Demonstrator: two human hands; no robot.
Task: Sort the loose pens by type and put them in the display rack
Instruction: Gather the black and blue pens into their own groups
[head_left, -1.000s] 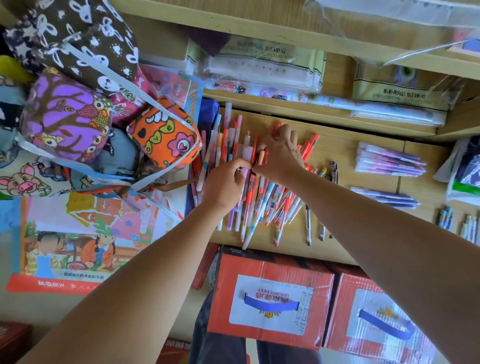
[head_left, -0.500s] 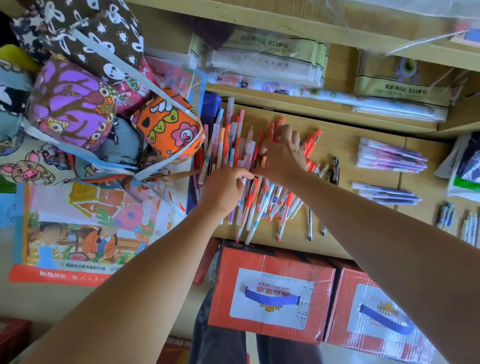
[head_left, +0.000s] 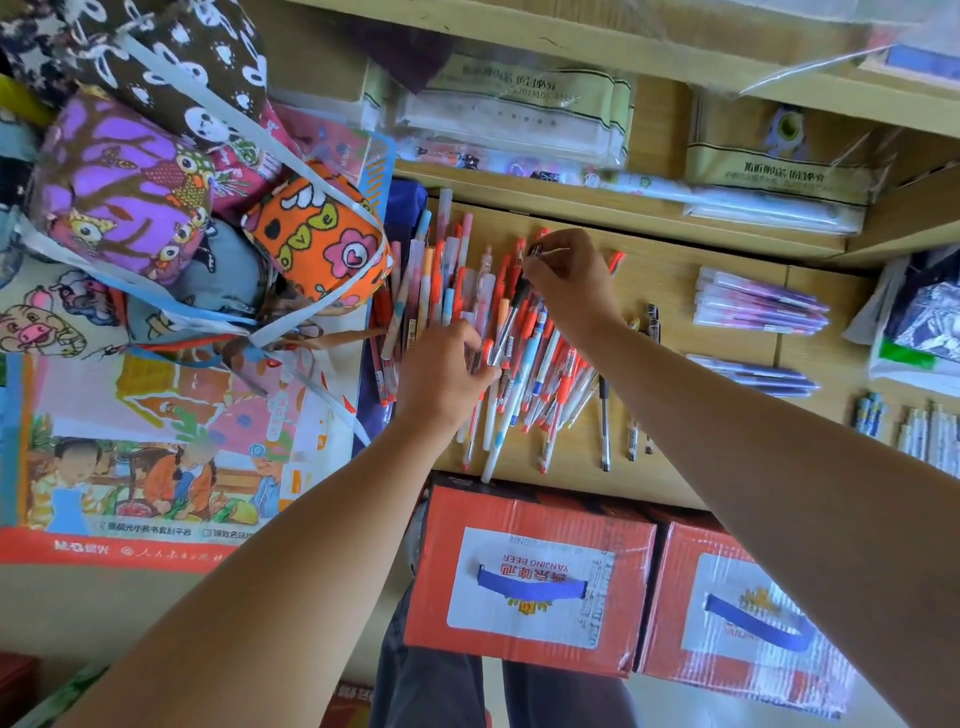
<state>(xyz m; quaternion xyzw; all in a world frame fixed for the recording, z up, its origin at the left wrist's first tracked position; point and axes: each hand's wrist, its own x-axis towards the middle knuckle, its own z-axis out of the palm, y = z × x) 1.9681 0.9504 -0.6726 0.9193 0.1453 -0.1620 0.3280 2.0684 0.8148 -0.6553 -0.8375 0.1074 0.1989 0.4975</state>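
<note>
Right hand (head_left: 571, 283) fingers (head_left: 543, 262) are pinching the top of a black-capped pen (head_left: 519, 291). Left hand (head_left: 441, 374) fingers (head_left: 480, 373) are clamping its lower end above the loose pen pile (head_left: 550, 364) on the counter (head_left: 675, 291). At 3 o'clock, purple pens (head_left: 758, 306) are lying. At 6 o'clock, a red box (head_left: 530, 577) is showing "YANJING BEER".

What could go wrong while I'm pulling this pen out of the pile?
The black pen pinched by your right hand crosses the pen pile, so lifting it may drag neighbours askew. A white pen appears to overhang the front edge of the shelf and might get nudged down onto the red box.
</note>
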